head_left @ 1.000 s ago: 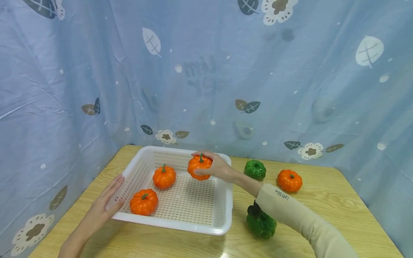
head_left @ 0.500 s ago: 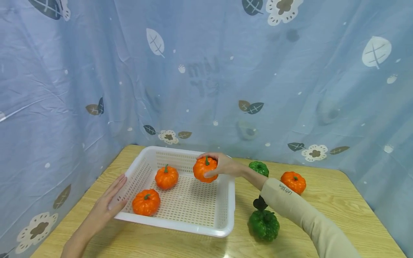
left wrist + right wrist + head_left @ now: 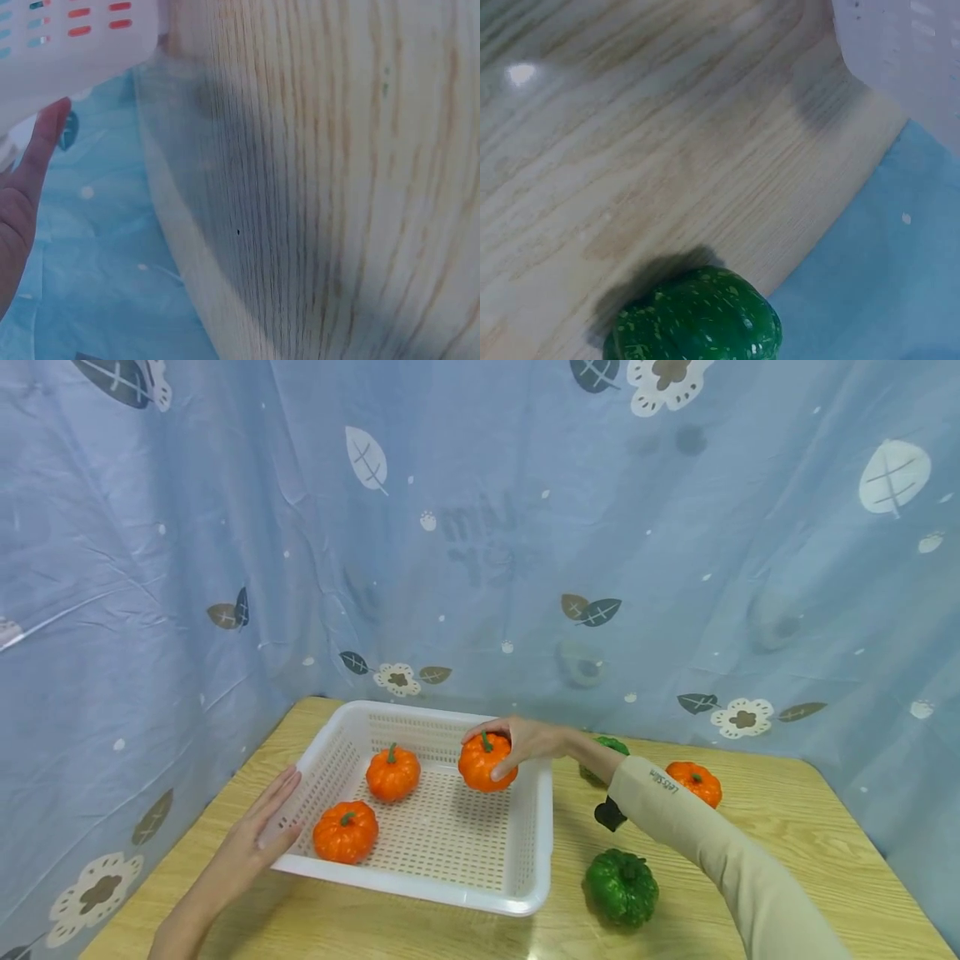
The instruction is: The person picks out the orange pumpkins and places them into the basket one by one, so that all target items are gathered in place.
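Note:
My right hand [image 3: 534, 740] grips a small orange pumpkin [image 3: 480, 768] by its sides, inside the right part of a white plastic basket [image 3: 420, 882]. Its green stem points up, and a shadow lies on the basket floor beneath; whether it touches the floor I cannot tell. Two more orange pumpkins sit in the basket, one towards the back left [image 3: 393, 777] and one at the front left [image 3: 343, 837]. My left hand [image 3: 242, 850] rests with extended fingers against the basket's left side. In the left wrist view, a finger [image 3: 34, 161] lies along the basket wall.
Right of the basket stand a green pumpkin [image 3: 622, 890] near the front and another green pumpkin [image 3: 615, 745] partly behind my right forearm. An orange pumpkin [image 3: 693, 779] sits farther right, partly covered by the sleeve. A blue patterned curtain [image 3: 480, 543] hangs behind the wooden table [image 3: 810, 827].
My right hand and its pumpkin have shifted slightly right and lower within the basket. The whole view has drifted a little. My left hand stays at the basket's side.

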A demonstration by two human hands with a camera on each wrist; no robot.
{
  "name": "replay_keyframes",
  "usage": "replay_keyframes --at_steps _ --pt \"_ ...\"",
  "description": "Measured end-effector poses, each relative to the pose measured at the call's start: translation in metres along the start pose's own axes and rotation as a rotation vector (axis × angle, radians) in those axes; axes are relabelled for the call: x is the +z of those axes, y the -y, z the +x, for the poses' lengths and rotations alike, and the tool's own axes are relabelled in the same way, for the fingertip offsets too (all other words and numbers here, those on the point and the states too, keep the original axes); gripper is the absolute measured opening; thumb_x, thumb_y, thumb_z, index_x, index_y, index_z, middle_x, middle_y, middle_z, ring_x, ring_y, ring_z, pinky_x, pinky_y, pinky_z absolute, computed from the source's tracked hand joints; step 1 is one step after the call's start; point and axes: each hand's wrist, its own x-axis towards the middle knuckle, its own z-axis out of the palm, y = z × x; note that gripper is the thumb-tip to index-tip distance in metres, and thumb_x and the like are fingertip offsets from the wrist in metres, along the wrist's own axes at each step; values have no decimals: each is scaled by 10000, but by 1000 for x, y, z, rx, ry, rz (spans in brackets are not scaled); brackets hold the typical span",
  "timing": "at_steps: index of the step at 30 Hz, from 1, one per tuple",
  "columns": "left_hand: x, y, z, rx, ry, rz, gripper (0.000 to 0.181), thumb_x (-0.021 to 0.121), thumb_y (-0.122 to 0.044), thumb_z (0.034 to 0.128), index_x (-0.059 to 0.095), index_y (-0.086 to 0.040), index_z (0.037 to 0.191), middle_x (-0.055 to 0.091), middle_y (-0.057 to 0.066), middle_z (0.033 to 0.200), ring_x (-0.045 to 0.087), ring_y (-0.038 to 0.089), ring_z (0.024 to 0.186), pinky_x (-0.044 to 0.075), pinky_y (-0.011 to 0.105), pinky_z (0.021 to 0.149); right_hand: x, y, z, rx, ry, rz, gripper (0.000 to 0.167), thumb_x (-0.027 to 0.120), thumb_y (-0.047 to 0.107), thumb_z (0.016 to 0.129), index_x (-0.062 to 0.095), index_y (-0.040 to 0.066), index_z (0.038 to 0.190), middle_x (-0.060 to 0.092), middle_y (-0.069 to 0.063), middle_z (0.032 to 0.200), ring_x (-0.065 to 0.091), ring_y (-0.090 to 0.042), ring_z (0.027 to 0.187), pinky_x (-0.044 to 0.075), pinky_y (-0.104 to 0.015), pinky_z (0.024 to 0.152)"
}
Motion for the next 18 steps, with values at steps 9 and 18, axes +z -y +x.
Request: replay_keyframes --at_steps 9,18 --pt "0 -1 0 -3 2 -7 644 661 -10 842 412 -11 1435 217 -207 1519 168 -111 1337 140 24 989 -6 -1 7 27 63 -6 724 798 106 771 454 50 1405 552 -83 1295 551 -219 1134 500 -380 923" --pt "1 -2 1 12 -5 -12 631 659 0 837 423 6 1422 223 -211 1514 173 -111 1336 145 21 987 -10 -8 22 39 165 -54 737 801 28 742 469 49 1399 496 -49 1374 512 -193 1201 462 -354 972"
